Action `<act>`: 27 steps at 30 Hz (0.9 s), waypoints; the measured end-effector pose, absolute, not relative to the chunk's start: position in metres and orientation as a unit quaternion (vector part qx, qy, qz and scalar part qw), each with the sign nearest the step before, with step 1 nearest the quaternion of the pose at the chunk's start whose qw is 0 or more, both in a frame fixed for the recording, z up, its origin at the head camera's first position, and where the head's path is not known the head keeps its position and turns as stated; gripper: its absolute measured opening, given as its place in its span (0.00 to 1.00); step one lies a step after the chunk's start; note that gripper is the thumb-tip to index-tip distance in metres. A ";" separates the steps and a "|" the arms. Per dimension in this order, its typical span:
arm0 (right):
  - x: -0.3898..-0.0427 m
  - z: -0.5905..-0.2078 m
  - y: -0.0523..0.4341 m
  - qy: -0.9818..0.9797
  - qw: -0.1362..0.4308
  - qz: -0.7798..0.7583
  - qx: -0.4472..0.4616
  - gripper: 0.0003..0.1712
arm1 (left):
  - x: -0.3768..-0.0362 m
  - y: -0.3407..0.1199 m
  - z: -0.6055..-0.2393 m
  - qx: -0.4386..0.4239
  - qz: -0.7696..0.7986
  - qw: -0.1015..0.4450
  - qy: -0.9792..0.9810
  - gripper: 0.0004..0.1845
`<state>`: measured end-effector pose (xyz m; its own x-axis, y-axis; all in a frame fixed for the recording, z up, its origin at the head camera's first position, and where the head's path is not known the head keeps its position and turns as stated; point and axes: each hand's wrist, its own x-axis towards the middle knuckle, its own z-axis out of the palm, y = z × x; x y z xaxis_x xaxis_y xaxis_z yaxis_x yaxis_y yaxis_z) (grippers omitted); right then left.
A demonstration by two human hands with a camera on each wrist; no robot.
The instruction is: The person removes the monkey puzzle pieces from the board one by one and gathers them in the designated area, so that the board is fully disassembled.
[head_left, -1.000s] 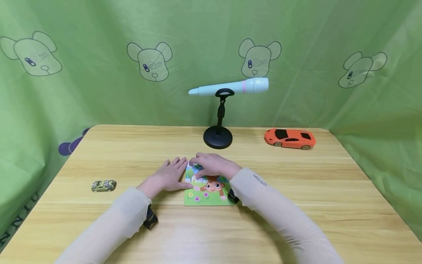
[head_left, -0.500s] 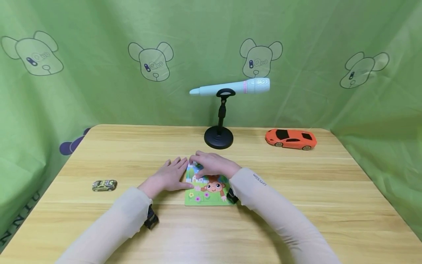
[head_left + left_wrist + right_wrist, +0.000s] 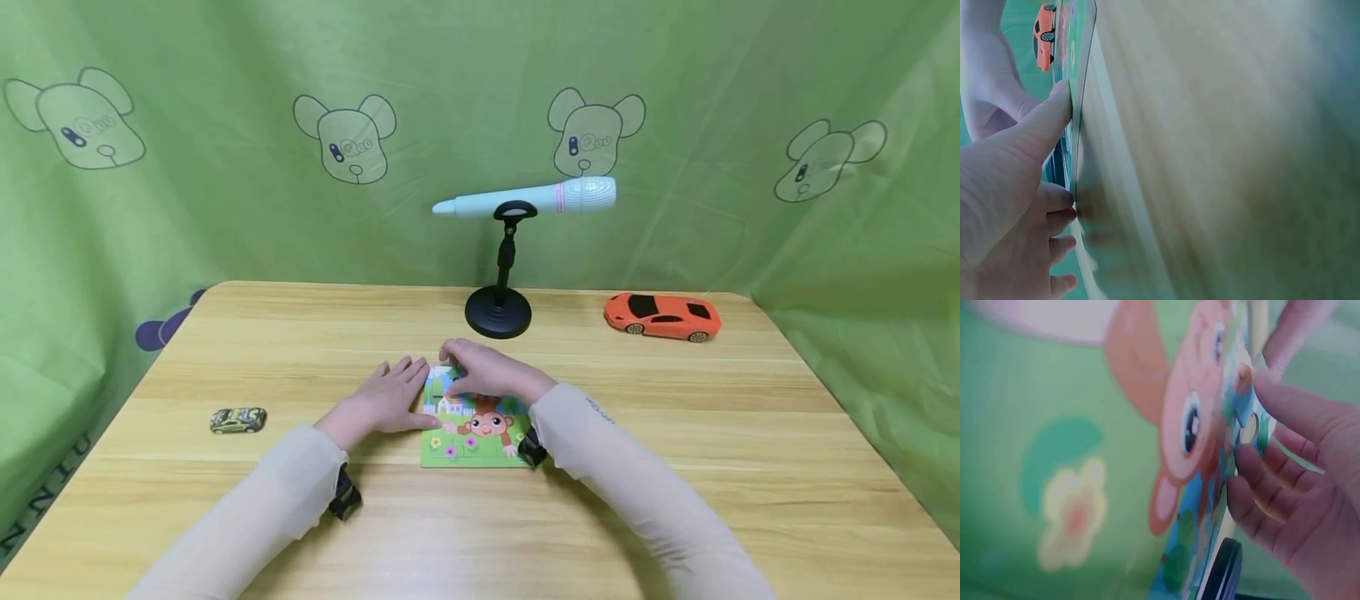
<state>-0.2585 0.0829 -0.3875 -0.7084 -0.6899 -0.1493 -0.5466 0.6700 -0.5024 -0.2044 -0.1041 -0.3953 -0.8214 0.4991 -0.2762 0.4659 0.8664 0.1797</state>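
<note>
A jigsaw puzzle (image 3: 468, 446) with a monkey, flowers and a small house lies flat mid-table. My left hand (image 3: 384, 402) rests at its left side, fingers spread, with the thumb on the puzzle's edge; the left wrist view shows the thumb (image 3: 1054, 115) touching that edge. Over the puzzle's upper part, my right hand (image 3: 483, 369) has its fingers curled. Seen from the right wrist, the thumb and fingers pinch a puzzle piece (image 3: 1244, 394), tilted up from the picture. The hand hides part of the puzzle's top from the head camera.
Behind the puzzle, a light-blue microphone (image 3: 517, 200) sits on a black stand (image 3: 498, 312). An orange toy car (image 3: 662, 317) stands at the back right. A small camouflage-patterned toy car (image 3: 237, 420) is at the left. A green curtain (image 3: 480, 100) hangs behind the table.
My right hand has shifted slightly right and back, with its thumb moving up off the house picture. My left hand stays where it was.
</note>
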 end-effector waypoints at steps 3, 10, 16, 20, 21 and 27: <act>-0.260 -0.389 0.087 0.887 0.161 -0.278 -0.331 0.09 | -0.205 -0.104 -0.396 0.253 0.051 0.157 0.953 0.50; -0.262 -0.386 0.102 0.850 0.186 -0.407 -0.280 0.03 | -0.205 -0.105 -0.398 0.248 0.055 0.158 0.954 0.51; -0.263 -0.377 0.133 0.838 0.170 -0.459 -0.240 0.05 | -0.204 -0.105 -0.398 0.250 0.064 0.157 0.953 0.50; -0.261 -0.372 0.159 0.845 0.158 -0.468 -0.205 0.07 | -0.203 -0.106 -0.397 0.251 0.068 0.157 0.953 0.50; -0.260 -0.371 0.166 0.847 0.157 -0.470 -0.193 0.07 | -0.203 -0.106 -0.397 0.252 0.068 0.156 0.953 0.50; -0.263 -0.372 0.205 0.862 0.151 -0.461 -0.148 0.09 | -0.203 -0.105 -0.399 0.258 0.067 0.151 0.952 0.50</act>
<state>-0.2629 0.2053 -0.3720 -0.9106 -0.3944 -0.1233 -0.1165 0.5314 -0.8390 -0.2028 -0.1052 -0.3985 -0.8216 0.5112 -0.2523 0.4707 0.8580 0.2054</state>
